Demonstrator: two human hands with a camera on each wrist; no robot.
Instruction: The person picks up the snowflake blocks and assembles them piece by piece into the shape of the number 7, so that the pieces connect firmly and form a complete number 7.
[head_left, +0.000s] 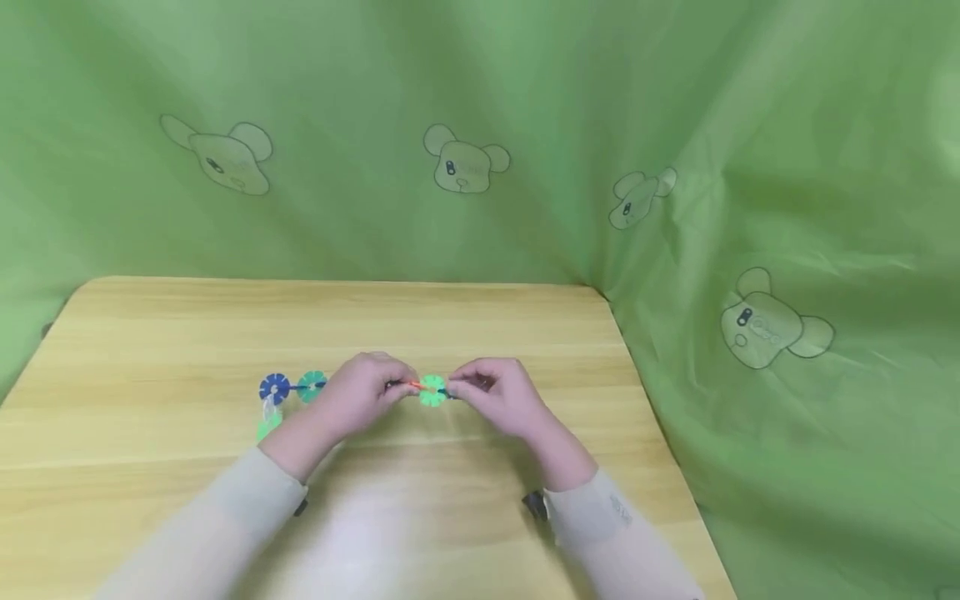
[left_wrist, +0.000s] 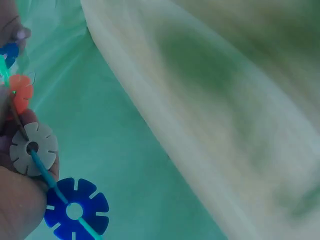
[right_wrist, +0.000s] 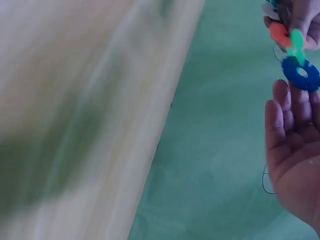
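Note:
A chain of slotted plastic snowflake discs stretches between both hands above the table. My left hand (head_left: 366,388) grips the chain near an orange disc (right_wrist: 280,35), with a whitish disc (left_wrist: 42,150) beside its fingers. Between the hands, a light green disc (head_left: 432,391) faces the head camera. At the chain's right end, my right hand (head_left: 504,397) pinches a blue disc (right_wrist: 291,71), which meets the green one. Left of the left hand, the chain continues with a teal disc (head_left: 311,385), a dark blue disc (head_left: 274,389) and, lower, another green disc (head_left: 268,426) partly behind the wrist.
A wood-grain table (head_left: 465,325) lies under the hands. Green curtain fabric (head_left: 337,200) with printed bear heads hangs behind the table and along its right side. Dark wrist straps (head_left: 535,505) show at the sleeves.

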